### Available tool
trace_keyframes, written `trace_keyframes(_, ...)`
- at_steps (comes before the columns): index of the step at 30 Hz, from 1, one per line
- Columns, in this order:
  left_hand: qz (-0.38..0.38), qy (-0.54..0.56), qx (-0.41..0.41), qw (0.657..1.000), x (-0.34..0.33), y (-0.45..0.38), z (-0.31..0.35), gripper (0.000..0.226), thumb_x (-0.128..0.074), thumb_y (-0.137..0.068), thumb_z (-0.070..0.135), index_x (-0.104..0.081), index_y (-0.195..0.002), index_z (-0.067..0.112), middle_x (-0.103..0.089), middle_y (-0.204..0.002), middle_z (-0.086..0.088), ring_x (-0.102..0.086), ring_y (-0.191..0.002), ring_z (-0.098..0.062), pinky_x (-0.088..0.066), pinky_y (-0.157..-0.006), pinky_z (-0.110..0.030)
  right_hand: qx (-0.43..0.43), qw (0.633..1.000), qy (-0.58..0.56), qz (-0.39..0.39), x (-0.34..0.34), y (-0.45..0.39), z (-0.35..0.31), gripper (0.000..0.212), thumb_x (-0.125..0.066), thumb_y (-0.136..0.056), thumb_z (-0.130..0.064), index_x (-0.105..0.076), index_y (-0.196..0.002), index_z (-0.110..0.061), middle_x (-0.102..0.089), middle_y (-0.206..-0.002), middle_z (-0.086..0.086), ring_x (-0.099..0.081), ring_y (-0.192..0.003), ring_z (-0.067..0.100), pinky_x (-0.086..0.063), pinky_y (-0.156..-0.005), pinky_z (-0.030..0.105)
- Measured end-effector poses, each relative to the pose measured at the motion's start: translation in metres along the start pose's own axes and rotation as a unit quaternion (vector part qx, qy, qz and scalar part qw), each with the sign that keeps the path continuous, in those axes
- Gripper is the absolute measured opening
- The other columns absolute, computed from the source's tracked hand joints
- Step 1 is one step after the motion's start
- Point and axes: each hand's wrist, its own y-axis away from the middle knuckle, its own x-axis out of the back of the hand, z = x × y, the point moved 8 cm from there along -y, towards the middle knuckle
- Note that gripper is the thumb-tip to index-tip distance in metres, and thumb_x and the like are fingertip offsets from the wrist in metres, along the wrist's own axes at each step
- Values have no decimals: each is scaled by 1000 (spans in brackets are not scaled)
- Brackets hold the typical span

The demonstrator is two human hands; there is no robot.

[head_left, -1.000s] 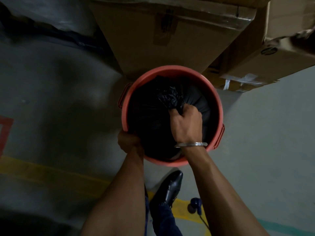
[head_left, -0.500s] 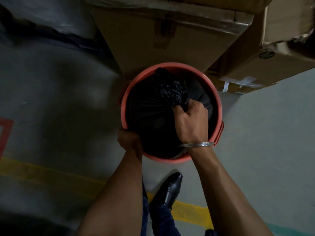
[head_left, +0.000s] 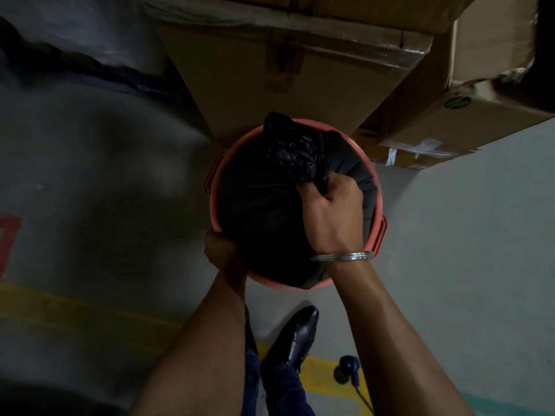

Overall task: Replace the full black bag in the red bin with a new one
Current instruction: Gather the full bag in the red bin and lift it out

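Looking down, we saw the black bag (head_left: 264,217) filling the red bin (head_left: 379,205), which stood on the grey floor (head_left: 465,235) right against a stack of cardboard boxes (head_left: 240,76). The bag's bulging top sat about level with the bin's rim, and its gathered, crumpled neck stuck up toward the far side, reaching over the rim nearest the boxes. Our right hand (head_left: 332,211) was clenched around that neck just below the crumpled tuft, knuckles up, with a metal bangle (head_left: 342,256) on the wrist hanging over the near right part of the rim. Our left hand (head_left: 220,250) gripped the near left edge of the bin, fingers curled over the rim and pressed against the side of the bag. Between our forearms, below the bin, a black shoe (head_left: 295,334) stood on a yellow floor line (head_left: 321,373), with a small dark blue object (head_left: 348,366) on a cord just beside it.
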Motion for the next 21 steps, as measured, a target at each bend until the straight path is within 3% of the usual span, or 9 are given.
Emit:
trace_keyframes(3, -14, -12, 2, 1000, 0, -1, 3, 40, -61, -93, 23, -59, -121, -6, -62, -124, -25, -58, -115, -40, -45, -89, -37, 1, 1000, 0, 7, 3, 1, 0, 38, -57, -82, -30, -45, -59, -2, -50, -51, 13, -38, -45, 16, -34, -49, 43)
trace_keyframes(6, -31, 1, 14, 999, 1, -4, -1, 37, -56, -95, 22, -59, -120, -6, -61, -124, -25, -58, -115, -39, -43, -86, -34, 7, 1000, -2, 21, 11, 1, -2, 42, -59, -84, -28, -37, -52, -12, -38, -44, -3, -30, -41, 10, -24, -47, 30)
trace_keyframes(9, -35, 8, 6, 999, 5, -3, -1, 33, -52, -96, 17, -55, -117, -9, -59, -122, -26, -56, -114, -40, -41, -87, -36, 6, 1000, 0, 29, 17, 0, -6, 46, -60, -87, -30, -35, -52, -16, -36, -43, -5, -30, -41, 10, -24, -48, 29)
trace_keyframes(14, -19, 25, -27, 999, 17, 6, 13, 27, -50, -96, 11, -55, -114, -9, -60, -118, -27, -57, -112, -39, -33, -75, -25, 3, 1000, 2, 24, 22, -2, -8, 45, -59, -87, -33, -37, -52, -15, -38, -44, -4, -31, -41, 9, -24, -49, 30)
trace_keyframes(17, 5, 21, -39, 999, 28, 12, 25, 29, -41, -98, 5, -56, -118, -9, -59, -122, -27, -55, -114, -40, -36, -83, -29, 0, 1000, 5, 20, 24, -2, -9, 46, -60, -88, -34, -37, -53, -14, -38, -45, -3, -30, -42, 9, -23, -49, 30)
trace_keyframes(21, 9, 10, -52, 999, 32, 8, 26, 29, -38, -98, 7, -59, -108, -9, -61, -113, -29, -59, -105, -42, -43, -84, -37, -1, 1000, -1, 21, 28, 0, -13, 49, -61, -89, -36, -35, -53, -16, -37, -45, -5, -29, -41, 9, -21, -47, 30)
